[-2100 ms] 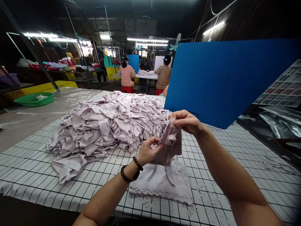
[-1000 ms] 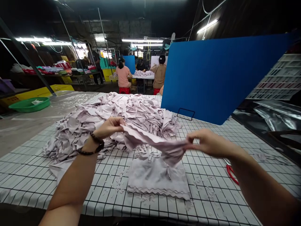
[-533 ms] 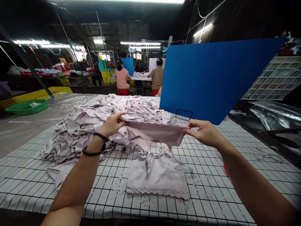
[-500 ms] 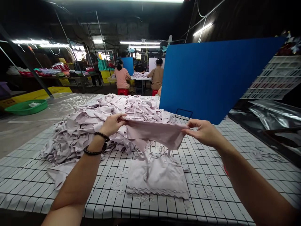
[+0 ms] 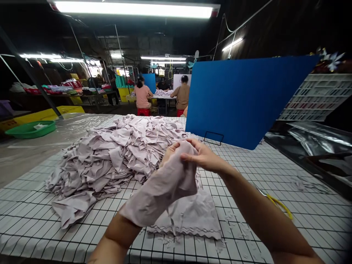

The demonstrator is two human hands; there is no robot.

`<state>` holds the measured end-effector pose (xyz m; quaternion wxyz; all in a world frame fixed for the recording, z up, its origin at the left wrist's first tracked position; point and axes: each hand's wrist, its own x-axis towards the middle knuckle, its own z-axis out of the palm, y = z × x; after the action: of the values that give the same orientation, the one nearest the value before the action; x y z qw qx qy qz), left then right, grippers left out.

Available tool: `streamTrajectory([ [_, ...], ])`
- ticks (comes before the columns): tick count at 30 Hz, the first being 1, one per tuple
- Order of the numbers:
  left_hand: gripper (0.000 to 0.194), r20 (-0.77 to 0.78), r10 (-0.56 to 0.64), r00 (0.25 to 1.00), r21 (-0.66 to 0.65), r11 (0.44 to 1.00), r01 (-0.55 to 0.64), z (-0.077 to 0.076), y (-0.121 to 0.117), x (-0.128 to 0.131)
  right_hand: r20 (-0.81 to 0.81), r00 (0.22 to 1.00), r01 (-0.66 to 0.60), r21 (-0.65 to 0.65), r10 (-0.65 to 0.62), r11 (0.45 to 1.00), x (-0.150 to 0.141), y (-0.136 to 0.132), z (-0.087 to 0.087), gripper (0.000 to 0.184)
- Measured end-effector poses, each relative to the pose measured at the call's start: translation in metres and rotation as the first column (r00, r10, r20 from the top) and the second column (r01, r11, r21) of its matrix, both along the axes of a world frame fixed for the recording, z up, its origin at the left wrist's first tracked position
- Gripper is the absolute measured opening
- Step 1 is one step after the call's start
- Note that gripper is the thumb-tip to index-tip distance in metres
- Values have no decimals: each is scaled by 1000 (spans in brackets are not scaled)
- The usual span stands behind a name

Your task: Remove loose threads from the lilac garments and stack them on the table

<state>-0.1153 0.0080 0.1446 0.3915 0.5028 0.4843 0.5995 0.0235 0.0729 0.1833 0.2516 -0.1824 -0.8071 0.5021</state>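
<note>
A pale mauve cloth garment (image 5: pixel 162 190) is drawn over my left forearm and wrist like a sleeve. My left hand (image 5: pixel 171 151) shows only in part behind the cloth, its fingers bent against it near the top. My right hand (image 5: pixel 205 156) pinches the same garment at its upper end, thumb in front. Below them, flat garments (image 5: pixel 192 216) of the same colour, with wavy hems toward me, lie on the grid-patterned table cloth (image 5: pixel 115 234). To their left rises a big heap of mauve garments (image 5: pixel 110 154).
Yellow-handled scissors (image 5: pixel 277 206) lie beside my right forearm, partly hidden. A blue board (image 5: pixel 233 102) stands at the back right on a black wire stand (image 5: pixel 213 138). Small cloth scraps (image 5: pixel 239 227) are scattered around. At left is a green basin (image 5: pixel 30 130). People sit working farther back.
The garment was stretched flat between both hands; it now covers my left forearm. My hands have come together near the middle. The yellow-handled scissors have come into view.
</note>
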Motion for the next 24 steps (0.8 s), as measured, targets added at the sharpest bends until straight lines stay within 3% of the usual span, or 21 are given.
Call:
streamTrajectory([
  [2, 28, -42, -8, 999, -32, 999, 7, -8, -8, 4, 66, 997, 33, 22, -34, 999, -3, -1, -9, 42],
  [5, 59, -88, -15, 996, -68, 998, 9, -32, -31, 8, 129, 979, 152, 60, -159, 987, -1, -4, -14, 33],
  [7, 66, 93, -102, 990, -57, 993, 108, -57, -52, 14, 139, 971, 196, 16, -196, 981, 0, -5, -12, 32],
  [9, 50, 347, -217, 912, -18, 971, 238, -85, -71, 24, 121, 972, 216, -100, -203, 971, 1, -7, -7, 32],
  [10, 53, 432, -249, 867, -9, 960, 281, -97, -79, 30, 105, 973, 223, -165, -207, 961, 0, -9, -3, 33],
  [12, 65, 471, -231, 851, -47, 957, 286, -116, -87, 39, 60, 975, 222, -270, -214, 937, -1, -12, 3, 36],
  [14, 54, 410, -156, 898, -105, 971, 216, -127, -87, 40, 12, 974, 219, -302, -225, 928, 0, -11, 10, 40],
  [16, 42, 326, -77, 942, -146, 981, 130, -127, -79, 29, -20, 963, 254, -278, -270, 926, 4, -5, 17, 43],
  [18, 38, 258, 9, 966, -182, 982, 40, -117, -68, 5, -45, 933, 338, -233, -357, 912, 13, 7, 25, 46],
  [20, 39, 198, 110, 974, -201, 977, -69, -99, -54, -27, -69, 907, 392, -216, -415, 894, 25, 25, 32, 48],
  [24, 43, 52, 282, 958, -112, 955, -275, -48, -12, -90, -41, 930, 340, -276, -365, 899, 44, 73, 38, 51],
])
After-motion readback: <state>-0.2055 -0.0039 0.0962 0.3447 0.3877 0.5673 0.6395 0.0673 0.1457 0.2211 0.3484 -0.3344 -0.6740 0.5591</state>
